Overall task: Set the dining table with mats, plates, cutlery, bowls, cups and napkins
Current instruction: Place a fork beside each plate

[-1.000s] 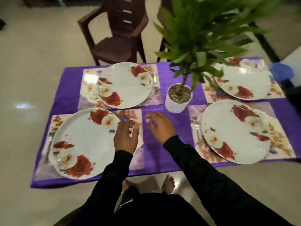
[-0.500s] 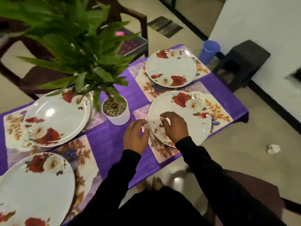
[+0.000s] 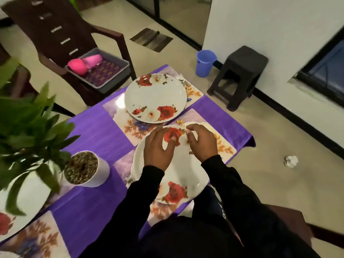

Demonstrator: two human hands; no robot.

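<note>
Head view: near plate (image 3: 178, 175) sits on its mat (image 3: 221, 144) at table's 4 o'clock corner; both hands over its far rim, L hand (image 3: 158, 148) w/ fingers curled, thumb touching the rose print, R hand (image 3: 202, 141) curled too, grip unclear; best nudge plate square on mat, clear of fork (image 3: 128, 177) at 9 o'clock; vs 0.5 s ago hands slid from near rim to far rim, view swung right.

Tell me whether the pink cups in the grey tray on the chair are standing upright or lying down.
Lying down. The two pink cups rest on their sides in the grey tray on the chair seat.
</note>
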